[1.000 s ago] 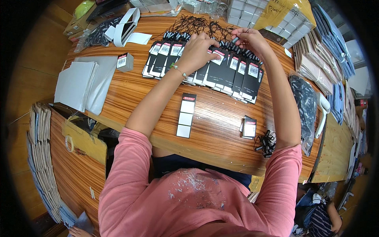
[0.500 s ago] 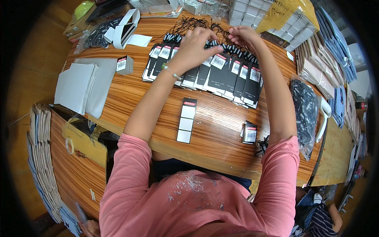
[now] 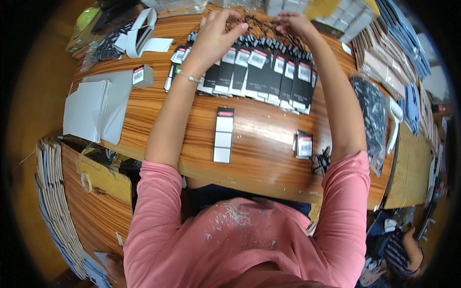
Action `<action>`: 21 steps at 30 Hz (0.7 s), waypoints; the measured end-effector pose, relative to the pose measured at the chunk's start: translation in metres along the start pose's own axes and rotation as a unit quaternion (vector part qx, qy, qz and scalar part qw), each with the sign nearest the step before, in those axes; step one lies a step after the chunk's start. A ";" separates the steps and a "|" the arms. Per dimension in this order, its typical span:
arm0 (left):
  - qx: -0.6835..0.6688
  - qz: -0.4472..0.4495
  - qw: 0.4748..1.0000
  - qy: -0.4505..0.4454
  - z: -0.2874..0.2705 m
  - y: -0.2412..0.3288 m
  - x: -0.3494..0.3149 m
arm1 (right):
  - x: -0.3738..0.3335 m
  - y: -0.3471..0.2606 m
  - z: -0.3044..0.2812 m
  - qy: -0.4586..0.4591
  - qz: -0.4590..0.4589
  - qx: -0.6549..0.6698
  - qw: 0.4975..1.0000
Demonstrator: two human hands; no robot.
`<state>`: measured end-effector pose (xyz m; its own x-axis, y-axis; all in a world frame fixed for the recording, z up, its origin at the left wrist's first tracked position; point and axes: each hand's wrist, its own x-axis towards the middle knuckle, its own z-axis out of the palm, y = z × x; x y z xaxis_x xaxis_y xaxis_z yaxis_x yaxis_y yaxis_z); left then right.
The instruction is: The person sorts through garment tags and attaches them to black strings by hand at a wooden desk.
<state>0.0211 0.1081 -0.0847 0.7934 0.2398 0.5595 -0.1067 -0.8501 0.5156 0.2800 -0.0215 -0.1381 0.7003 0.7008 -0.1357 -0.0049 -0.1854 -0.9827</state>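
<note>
A fanned row of black hang tags (image 3: 261,81) with white barcode stickers lies across the table, their black cords (image 3: 261,26) spreading toward the far side. Over the cords at the row's left part is my left hand (image 3: 217,37), thumb and fingers apart around no visible object. My right hand (image 3: 297,26) hovers at the cords' right end, its fingers loosely bent and spread, slightly blurred. Closer to me lies one black-edged tag (image 3: 223,137) with white panels. A small stack of barcoded tags (image 3: 304,145) sits to the right, beside a tangle of black cords (image 3: 321,161).
White papers (image 3: 84,110) and a small label stack (image 3: 142,77) occupy the left side. A bag of black cords (image 3: 370,120) and a white handled tool (image 3: 394,122) lie at right. Folded packed garments (image 3: 379,67) and boxes (image 3: 331,21) stand behind.
Both hands have moved farther away over the cords, and my right fingers have loosened. The whole view has shifted, so the table things appear slightly higher in the picture.
</note>
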 end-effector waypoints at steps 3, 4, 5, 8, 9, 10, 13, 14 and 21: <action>0.087 0.108 0.990 -0.033 -0.009 0.050 -0.009 | -0.045 -0.014 -0.002 0.025 -0.050 -0.050 0.997; 0.037 0.116 0.990 -0.065 -0.005 0.056 -0.018 | -0.073 -0.034 0.002 0.035 -0.073 -0.088 0.993; -0.017 0.130 0.987 -0.095 0.002 0.063 -0.023 | -0.099 -0.048 -0.006 0.006 -0.073 -0.133 0.988; -0.058 0.165 0.952 -0.249 0.021 0.109 -0.050 | -0.206 -0.074 -0.012 -0.056 -0.118 -0.249 0.960; -0.058 0.167 0.940 -0.294 0.030 0.118 -0.064 | -0.238 -0.068 -0.018 -0.073 -0.123 -0.270 0.952; -0.016 0.164 0.934 -0.318 0.037 0.128 -0.075 | -0.270 -0.067 -0.017 -0.081 -0.115 -0.277 0.950; 0.021 0.177 0.930 -0.321 0.061 0.140 -0.095 | -0.350 -0.060 -0.019 -0.034 -0.095 -0.381 0.919; 0.015 0.181 0.930 -0.319 0.065 0.139 -0.098 | -0.370 -0.060 -0.019 -0.010 -0.058 -0.392 0.918; -0.021 0.097 0.940 -0.328 0.043 0.139 -0.084 | -0.442 -0.006 -0.014 0.113 0.023 -0.301 0.946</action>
<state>-0.0352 -0.0506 -0.0876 0.9538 -0.2696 0.1325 -0.2998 -0.8254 0.4784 -0.0199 -0.3395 -0.0703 0.8450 0.5288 -0.0794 0.3206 -0.6199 -0.7162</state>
